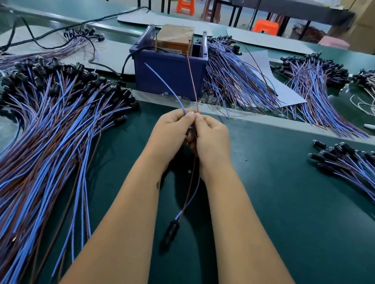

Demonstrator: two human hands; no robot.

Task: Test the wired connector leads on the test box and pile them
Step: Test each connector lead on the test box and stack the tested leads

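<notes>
Blue box (168, 73) holds tester (174, 39); left hand (171, 126), right hand (210, 135) pinch lead (190, 185).

The test box (168, 73) stands on the counter (270, 206) behind both hands. A big pile of leads (41, 128) lies to its left front, another pile (237, 80) just right of it, a smaller pile (364, 170) at right.

Bare green mat (270, 206) lay open right of centre. A large lead pile (40, 131) crowded the left, a smaller pile (362, 170) the right, the test box (168, 73) ahead.
</notes>
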